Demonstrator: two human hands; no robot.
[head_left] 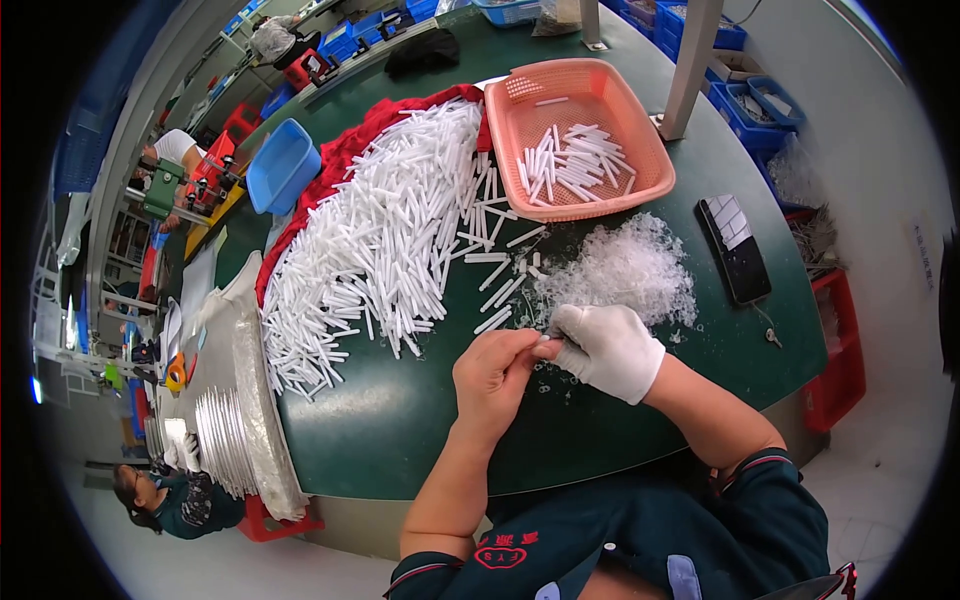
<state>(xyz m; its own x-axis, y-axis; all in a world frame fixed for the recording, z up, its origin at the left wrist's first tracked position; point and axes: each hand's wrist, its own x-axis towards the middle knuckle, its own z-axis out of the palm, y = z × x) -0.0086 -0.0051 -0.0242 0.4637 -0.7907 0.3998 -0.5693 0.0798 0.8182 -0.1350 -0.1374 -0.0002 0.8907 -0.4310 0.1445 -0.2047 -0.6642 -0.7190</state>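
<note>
My bare left hand (494, 378) and my white-gloved right hand (612, 352) meet near the table's front edge. Both are closed, fingertips together around a small white tube (544, 339); only its end shows, the rest hidden by my fingers. Just beyond my right hand lies a heap of clear plastic rings and scraps (635, 268). A large pile of white plastic tubes (385, 220) spreads on a red cloth (345, 160) to the left, with loose tubes scattered between pile and hands. Behind the scraps, a salmon-pink basket (655, 185) holds more white tubes.
A black phone (735, 250) with a key (772, 338) beside it lies at the right. A metal post (690, 75) rises behind the basket. At the left are a blue tub (283, 166), plastic-wrapped material (255, 380) and metal rods (222, 440), where a co-worker (175, 500) sits.
</note>
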